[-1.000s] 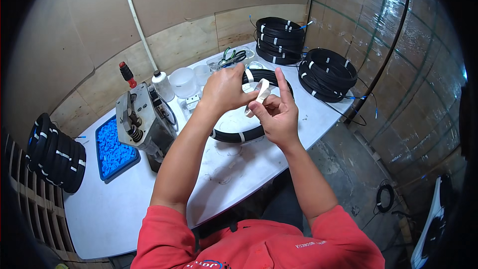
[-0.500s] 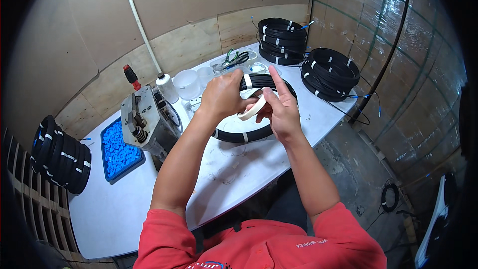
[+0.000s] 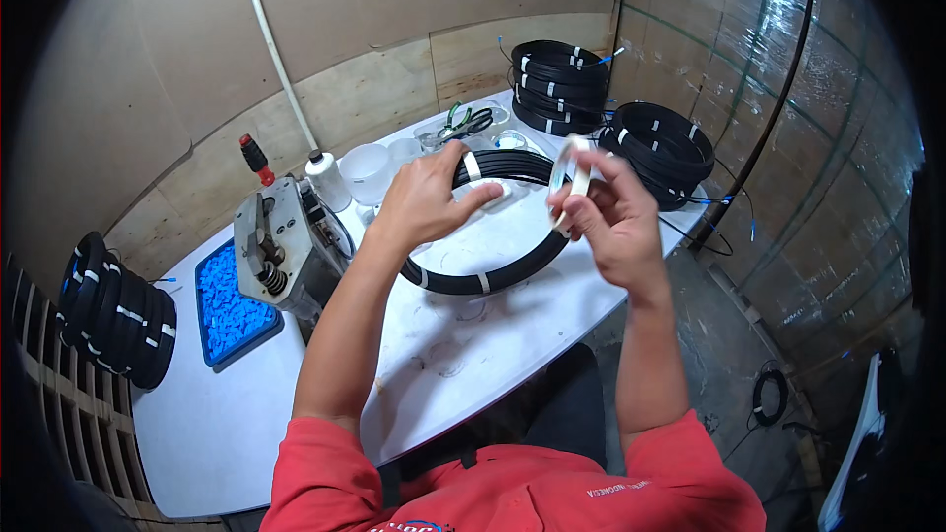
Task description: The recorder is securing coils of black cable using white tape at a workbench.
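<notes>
A coil of black cable (image 3: pixel 527 268) lies on the white table in front of me, with white tape bands around it. My left hand (image 3: pixel 419 202) is at the coil's far left side, fingers curled over it beside a white tape band (image 3: pixel 473 166) and thumb stretched out over the ring's opening. At the coil's right side, my right hand (image 3: pixel 616 212) is raised, pinching a roll of whitish tape (image 3: pixel 581 184) that stands on edge. That hand is slightly blurred.
Stacked black coils stand at the back (image 3: pixel 559 89), right (image 3: pixel 662 153) and far left (image 3: pixel 123 320). Left of me are a metal bench machine (image 3: pixel 296 246) and a blue tray (image 3: pixel 229 365) of small blue pieces. Behind are a white bottle (image 3: pixel 328 182), a clear tub (image 3: pixel 367 174) and scissors (image 3: pixel 476 122).
My hands have moved apart. The right one has gone right with the tape roll, away from the left. The left thumb now sticks out, and the coil sits slightly further left.
</notes>
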`<state>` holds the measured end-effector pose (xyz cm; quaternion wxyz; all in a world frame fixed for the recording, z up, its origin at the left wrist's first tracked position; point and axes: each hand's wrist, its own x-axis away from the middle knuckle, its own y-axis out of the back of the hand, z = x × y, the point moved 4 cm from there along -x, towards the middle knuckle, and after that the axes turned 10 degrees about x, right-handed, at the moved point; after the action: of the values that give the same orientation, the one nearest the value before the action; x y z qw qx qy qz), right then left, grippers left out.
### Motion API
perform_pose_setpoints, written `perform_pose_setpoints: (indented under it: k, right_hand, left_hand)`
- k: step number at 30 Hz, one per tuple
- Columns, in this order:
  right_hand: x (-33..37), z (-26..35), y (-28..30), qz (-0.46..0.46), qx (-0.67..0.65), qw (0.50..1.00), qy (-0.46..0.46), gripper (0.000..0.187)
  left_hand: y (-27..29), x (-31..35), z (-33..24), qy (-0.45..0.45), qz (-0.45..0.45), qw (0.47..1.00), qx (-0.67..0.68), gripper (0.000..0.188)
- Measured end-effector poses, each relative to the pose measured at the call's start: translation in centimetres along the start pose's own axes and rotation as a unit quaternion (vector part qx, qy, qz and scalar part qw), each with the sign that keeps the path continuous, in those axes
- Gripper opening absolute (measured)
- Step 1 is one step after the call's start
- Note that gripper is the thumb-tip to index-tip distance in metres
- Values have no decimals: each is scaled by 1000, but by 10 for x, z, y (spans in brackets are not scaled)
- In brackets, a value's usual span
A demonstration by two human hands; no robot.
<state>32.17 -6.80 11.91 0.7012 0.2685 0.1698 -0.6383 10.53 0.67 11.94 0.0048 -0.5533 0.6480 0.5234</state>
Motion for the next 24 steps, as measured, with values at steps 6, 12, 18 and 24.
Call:
perform_pose_setpoints:
  k: [6, 12, 18, 24]
  right_hand:
    - [-68, -16, 16, 49, 76, 995, 44, 82]
    - [-151, -131, 18, 142, 303, 942, -11, 37]
    - [-178, -251, 7, 210, 474, 855, -23, 30]
    - [-195, -302, 2, 276, 569, 774, -37, 34]
  left_hand:
    - [0, 6, 0, 28, 32, 997, -61, 47]
    - [-2, 16, -20, -23, 24, 999, -32, 46]
    - [-9, 23, -27, -21, 70, 996, -60, 31]
    - [-14, 14, -29, -22, 87, 994, -56, 27]
